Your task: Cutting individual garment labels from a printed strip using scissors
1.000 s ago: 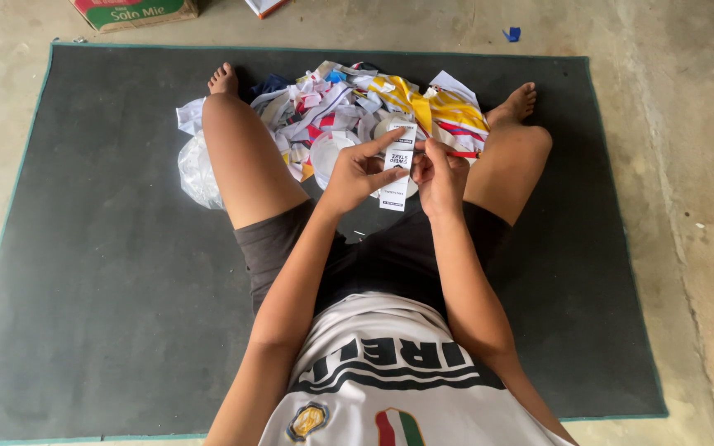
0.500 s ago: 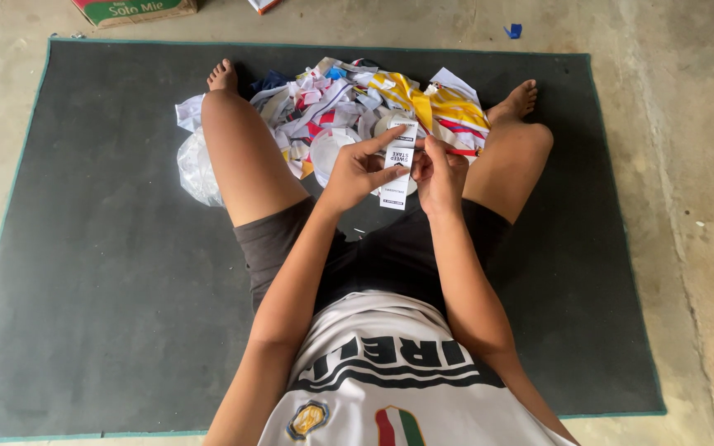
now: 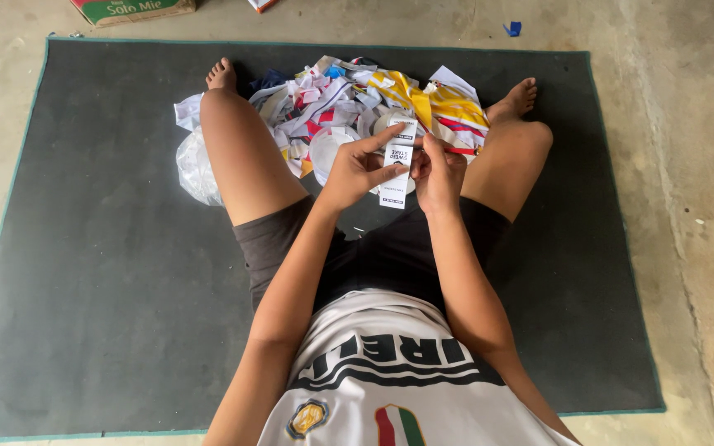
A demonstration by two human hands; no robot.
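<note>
I sit on a dark grey mat with my legs apart. My left hand and my right hand together pinch a narrow white printed paper strip, held upright above my lap. The left fingers grip its left edge, the right fingers its right edge. Just beyond the strip, between my legs, lies a pile of torn paper and plastic wrappers in white, red, yellow and blue.
A crumpled clear plastic bag lies by my left knee. A green and red cardboard box stands beyond the mat's far edge. A small blue scrap lies on the concrete floor around the mat.
Both hands keep hold of the strip in nearly the same place; the fingers have shifted only slightly.
</note>
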